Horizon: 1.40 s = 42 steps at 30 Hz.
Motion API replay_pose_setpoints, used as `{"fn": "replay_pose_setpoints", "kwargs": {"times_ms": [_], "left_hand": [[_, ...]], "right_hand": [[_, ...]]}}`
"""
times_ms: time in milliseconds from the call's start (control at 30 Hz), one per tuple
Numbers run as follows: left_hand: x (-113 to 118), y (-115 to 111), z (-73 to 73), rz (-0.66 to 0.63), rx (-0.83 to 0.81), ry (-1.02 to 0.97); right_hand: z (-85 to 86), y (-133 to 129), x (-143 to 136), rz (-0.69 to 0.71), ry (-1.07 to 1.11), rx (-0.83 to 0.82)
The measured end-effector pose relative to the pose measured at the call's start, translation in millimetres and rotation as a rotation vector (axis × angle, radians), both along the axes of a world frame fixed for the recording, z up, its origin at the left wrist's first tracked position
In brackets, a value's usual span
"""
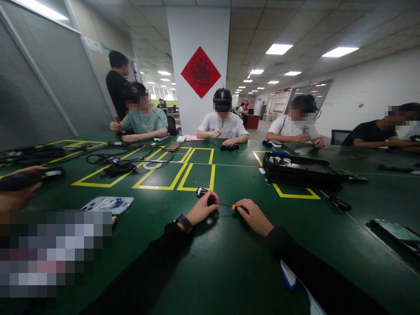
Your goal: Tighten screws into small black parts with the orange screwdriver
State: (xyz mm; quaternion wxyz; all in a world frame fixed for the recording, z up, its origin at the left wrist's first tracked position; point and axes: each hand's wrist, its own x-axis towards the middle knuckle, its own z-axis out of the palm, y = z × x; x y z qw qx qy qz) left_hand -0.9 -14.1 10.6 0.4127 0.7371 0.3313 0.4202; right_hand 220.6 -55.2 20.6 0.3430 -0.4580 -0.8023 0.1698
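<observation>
Above the green table, my left hand [201,211] is closed around a dark cylindrical object [201,192] with a white band. One end sticks out beyond the fingers, and its kind is not clear. My right hand [254,216] grips a screwdriver [234,207] with an orange collar and a red and black handle mostly hidden by the fingers. Its thin shaft points left and reaches the dark object at my left fingers. Whether the tip sits in it or only touches it, I cannot tell.
Left of my hands lies a phone in a patterned case [111,204], near a co-worker's hand [19,192] holding a black tool. A black tray [298,170] and black-handled tool [339,203] lie right. Cables [114,164] cross yellow-taped outlines [157,187]. People sit opposite.
</observation>
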Motion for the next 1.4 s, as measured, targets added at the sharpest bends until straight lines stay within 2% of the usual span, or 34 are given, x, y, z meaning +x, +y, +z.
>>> {"fn": "replay_pose_setpoints", "kwargs": {"times_ms": [333, 500, 700, 1033, 1400], "left_hand": [[0.6, -2.3, 1.4, 0.09, -0.018, 0.051], [-0.7, -2.0, 1.4, 0.081, -0.018, 0.063], [-1.0, -2.5, 2.0, 0.079, 0.02, 0.075], [-0.9, -2.6, 2.3, 0.082, 0.037, 0.079], [-0.1, -2.9, 3.4, 0.082, 0.024, 0.074]], "right_hand": [[-0.5, -1.3, -1.4, 0.023, 0.059, -0.054], [2.6, -1.6, -1.2, 0.03, 0.009, -0.019], [1.5, -3.5, -2.5, 0.062, 0.064, -0.049], [-2.3, 2.9, -0.7, -0.004, -0.047, -0.011], [-0.2, -1.0, 0.2, -0.024, 0.018, -0.044]]}}
